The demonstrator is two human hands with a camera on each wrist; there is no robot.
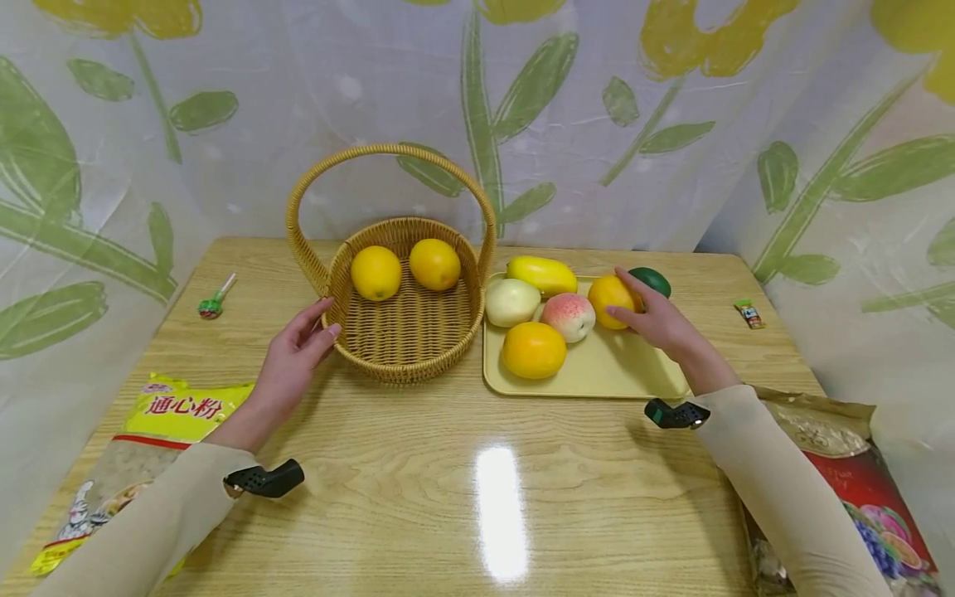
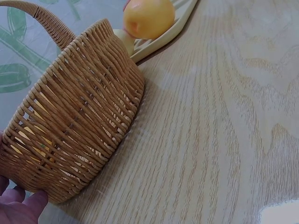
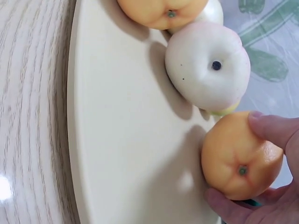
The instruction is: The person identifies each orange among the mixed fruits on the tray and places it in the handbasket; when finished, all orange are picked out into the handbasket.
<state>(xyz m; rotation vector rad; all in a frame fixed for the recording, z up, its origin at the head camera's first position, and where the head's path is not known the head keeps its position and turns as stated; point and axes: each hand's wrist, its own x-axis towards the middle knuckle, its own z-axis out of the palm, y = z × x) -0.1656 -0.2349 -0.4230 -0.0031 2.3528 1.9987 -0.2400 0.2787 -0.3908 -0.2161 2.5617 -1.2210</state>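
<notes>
My right hand [image 1: 656,319] holds an orange [image 3: 240,158] between thumb and fingers at the back right of a pale yellow tray [image 1: 634,373]. Beside it on the tray lie a peach [image 1: 569,317], a second orange fruit [image 1: 534,350], a pale round fruit [image 1: 512,302] and a long yellow fruit [image 1: 542,275]. A dark green fruit [image 1: 651,282] shows partly behind my right fingers. With thumb and fingertips, my left hand [image 1: 291,352] grips the left side of a wicker basket [image 2: 79,112]. Two orange-yellow fruits [image 1: 376,274] sit inside the basket.
A yellow-topped pasta bag [image 1: 179,406] lies under my left forearm, and a red and brown bag [image 1: 836,448] by my right forearm. A lollipop [image 1: 211,308] is at the far left, a small wrapped candy [image 1: 749,314] at the far right. A flowered curtain [image 1: 582,166] hangs behind the table.
</notes>
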